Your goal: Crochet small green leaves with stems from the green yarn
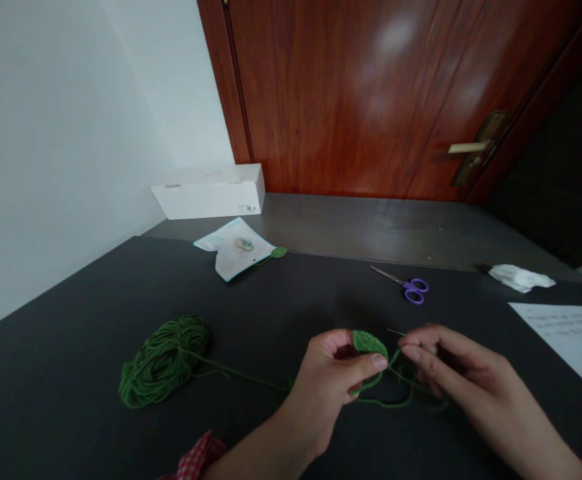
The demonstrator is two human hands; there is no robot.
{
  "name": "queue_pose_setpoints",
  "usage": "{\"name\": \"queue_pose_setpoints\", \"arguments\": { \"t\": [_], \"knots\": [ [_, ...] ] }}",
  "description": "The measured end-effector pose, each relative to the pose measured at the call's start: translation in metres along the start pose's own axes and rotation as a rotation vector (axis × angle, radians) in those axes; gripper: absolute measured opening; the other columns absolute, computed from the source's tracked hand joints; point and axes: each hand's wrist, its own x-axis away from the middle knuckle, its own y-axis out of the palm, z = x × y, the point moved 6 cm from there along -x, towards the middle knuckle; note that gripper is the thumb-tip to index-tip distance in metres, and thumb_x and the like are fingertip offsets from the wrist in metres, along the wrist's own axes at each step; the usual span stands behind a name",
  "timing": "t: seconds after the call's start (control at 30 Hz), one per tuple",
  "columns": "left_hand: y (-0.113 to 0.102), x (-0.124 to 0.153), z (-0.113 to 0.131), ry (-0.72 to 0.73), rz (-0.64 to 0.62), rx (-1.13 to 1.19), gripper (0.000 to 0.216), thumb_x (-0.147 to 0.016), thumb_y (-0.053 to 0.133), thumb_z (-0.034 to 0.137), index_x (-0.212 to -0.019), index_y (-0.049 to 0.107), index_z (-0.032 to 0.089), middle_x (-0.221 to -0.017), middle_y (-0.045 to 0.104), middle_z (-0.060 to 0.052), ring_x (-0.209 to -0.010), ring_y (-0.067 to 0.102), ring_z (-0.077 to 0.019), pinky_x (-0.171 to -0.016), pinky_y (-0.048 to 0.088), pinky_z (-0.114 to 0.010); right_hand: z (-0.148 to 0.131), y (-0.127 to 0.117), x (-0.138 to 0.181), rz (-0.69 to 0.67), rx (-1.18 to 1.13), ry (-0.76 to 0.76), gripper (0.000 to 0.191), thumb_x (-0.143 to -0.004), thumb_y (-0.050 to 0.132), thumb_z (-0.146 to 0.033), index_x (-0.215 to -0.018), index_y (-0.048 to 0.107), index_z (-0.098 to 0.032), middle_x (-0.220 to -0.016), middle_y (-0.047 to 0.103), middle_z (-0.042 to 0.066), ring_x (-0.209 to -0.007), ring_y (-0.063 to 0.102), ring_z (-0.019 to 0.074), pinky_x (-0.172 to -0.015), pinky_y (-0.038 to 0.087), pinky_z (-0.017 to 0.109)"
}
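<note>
We see a long white cardboard box (211, 201) near a glossy red-brown wooden door (345, 100) and a crumpled white wad (519, 277).

Woolly yarn (163, 365), glossy wooden door (341, 93), matt tabletop (71, 373), plastic scissor handles (409, 287)

A: What is seen beyond the dark desk (61, 347)?
B: A grey strip (345, 230), then a reddish-brown wooden door (341, 100) — fitted with a pale metallic handle (468, 147) towards its right edge.
A: And on the left?
B: White walls (61, 120), met by the door frame (225, 80).
A: How is it lit?
B: Dimly — a soft sheen is cast on the door, while the far right (565, 127) is sunk in darkness.
</note>
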Motion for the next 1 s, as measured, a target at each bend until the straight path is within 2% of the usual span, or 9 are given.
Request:
{"name": "queue_pose_setpoints", "arguments": {
  "t": [0.1, 0.23, 0.4, 0.5, 0.63, 0.7, 0.8, 0.9, 1.0],
  "knots": [
    [0.004, 0.001, -0.001, -0.001, -0.098, 0.025, 0.009, -0.071, 0.070, 0.021, -0.075, 0.068, 0.013, -0.054, 0.044, 0.006, -0.045, 0.027, -0.0035, -0.045, 0.014, -0.022, 0.015, 0.006, -0.004, -0.108, -0.268, 0.259, 0.021, -0.082, 0.062, -0.041, -0.075, 0.064, -0.021, -0.055, 0.045, -0.006, -0.043, 0.036, 0.0078, -0.039, 0.028, 0.019],
    [0.011, 0.002, 0.000, -0.026, -0.204, 0.121, 0.010, -0.068, 0.072, 0.019, -0.076, 0.071, 0.013, -0.052, 0.041, 0.007, -0.043, 0.024, -0.0027, -0.043, 0.010, -0.023, 0.021, 0.016, -0.008, -0.154, -0.467, 0.339, 0.023, -0.078, 0.068, -0.041, -0.074, 0.066, -0.018, -0.060, 0.054, -0.004, -0.051, 0.043, 0.0083, -0.048, 0.033, 0.019],
    [0.005, -0.002, 0.003, 0.043, -0.084, 0.163, 0.010, -0.063, 0.075, 0.016, -0.072, 0.071, 0.013, -0.048, 0.050, 0.007, -0.036, 0.023, -0.0009, -0.040, 0.011, -0.022, 0.018, 0.034, -0.008, -0.168, -0.367, 0.157, 0.027, -0.074, 0.068, -0.045, -0.067, 0.065, -0.020, -0.056, 0.053, -0.003, -0.053, 0.047, 0.0125, -0.051, 0.037, 0.023],
    [-0.004, -0.002, 0.007, 0.134, 0.041, 0.124, 0.010, -0.064, 0.075, 0.016, -0.072, 0.070, 0.013, -0.050, 0.053, 0.006, -0.039, 0.031, -0.0020, -0.040, 0.020, -0.019, 0.015, 0.040, 0.002, -0.189, -0.234, 0.043, 0.019, -0.079, 0.065, -0.032, -0.064, 0.065, -0.021, -0.060, 0.055, -0.002, -0.059, 0.051, 0.0153, -0.057, 0.041, 0.025],
    [-0.011, 0.003, 0.015, 0.247, 0.177, 0.060, 0.009, -0.066, 0.075, 0.014, -0.074, 0.070, 0.013, -0.064, 0.065, 0.001, -0.059, 0.052, -0.0072, -0.058, 0.040, -0.019, 0.003, 0.029, 0.014, -0.108, 0.054, -0.206, 0.016, -0.085, 0.057, -0.019, -0.084, 0.071, -0.025, -0.068, 0.059, 0.000, -0.063, 0.056, 0.0165, -0.057, 0.042, 0.025],
    [-0.015, 0.004, 0.020, 0.289, 0.231, 0.052, 0.010, -0.067, 0.075, 0.014, -0.075, 0.070, 0.014, -0.067, 0.066, 0.001, -0.065, 0.055, -0.0087, -0.065, 0.042, -0.020, 0.002, 0.021, 0.012, -0.042, 0.045, -0.211, 0.016, -0.083, 0.060, -0.018, -0.088, 0.072, -0.028, -0.072, 0.061, 0.001, -0.068, 0.059, 0.0175, -0.061, 0.044, 0.026],
    [-0.019, 0.003, 0.024, 0.318, 0.237, 0.102, 0.009, -0.069, 0.073, 0.014, -0.077, 0.068, 0.015, -0.070, 0.067, 0.001, -0.070, 0.058, -0.0105, -0.071, 0.043, -0.023, 0.009, 0.015, 0.003, 0.013, -0.221, -0.044, 0.007, -0.078, 0.069, -0.021, -0.079, 0.074, -0.026, -0.082, 0.065, 0.001, -0.078, 0.061, 0.0169, -0.069, 0.047, 0.024],
    [-0.013, 0.000, 0.025, 0.291, 0.098, 0.271, 0.008, -0.071, 0.070, 0.012, -0.077, 0.067, 0.015, -0.070, 0.067, 0.000, -0.074, 0.062, -0.0143, -0.078, 0.045, -0.030, 0.020, 0.018, -0.005, 0.013, -0.738, 0.205, 0.003, -0.076, 0.071, -0.025, -0.076, 0.073, -0.023, -0.088, 0.069, 0.001, -0.089, 0.063, 0.0164, -0.083, 0.049, 0.024],
    [-0.009, -0.001, 0.026, 0.272, 0.007, 0.353, 0.007, -0.072, 0.068, 0.009, -0.076, 0.066, 0.014, -0.068, 0.064, 0.000, -0.071, 0.063, -0.0155, -0.077, 0.047, -0.033, 0.024, 0.021, -0.006, 0.023, -1.223, 0.351, 0.010, -0.069, 0.076, -0.020, -0.079, 0.072, -0.019, -0.083, 0.072, 0.001, -0.092, 0.065, 0.0177, -0.094, 0.048, 0.031]
  ]
}}
